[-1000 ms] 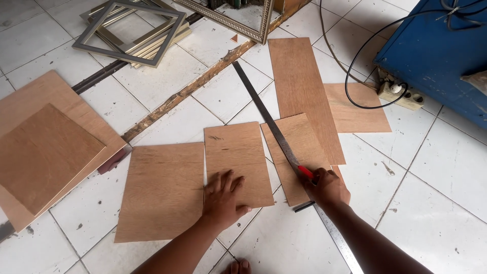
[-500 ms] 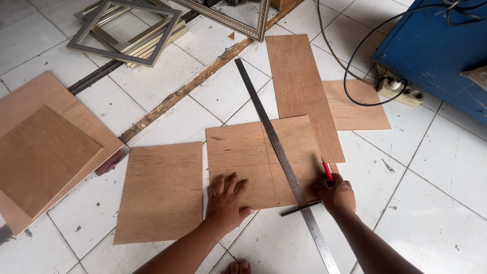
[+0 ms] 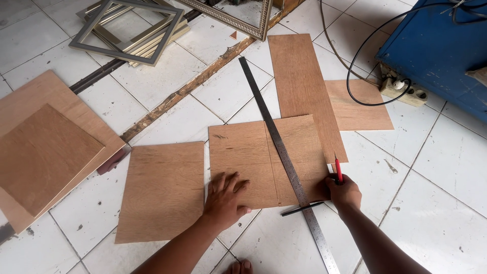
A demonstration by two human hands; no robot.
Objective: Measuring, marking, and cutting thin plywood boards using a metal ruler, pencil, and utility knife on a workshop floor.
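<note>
My left hand lies flat, fingers spread, on the lower left corner of a square plywood sheet on the tiled floor. A long steel ruler runs diagonally across this sheet from the upper middle down to the lower right. My right hand rests at the sheet's lower right corner, closed around a red-handled cutter that points up. A thin black tool lies just below the sheet, beside the ruler.
A second plywood sheet lies to the left, stacked boards at far left, a long plank and another board behind. Picture frames, a wooden strip, a blue machine, a cable and a power strip are around.
The two plywood halves have come together under the ruler. My right hand moved right to the sheet's lower right corner with the cutter. My left hand stayed pressing the sheet.
</note>
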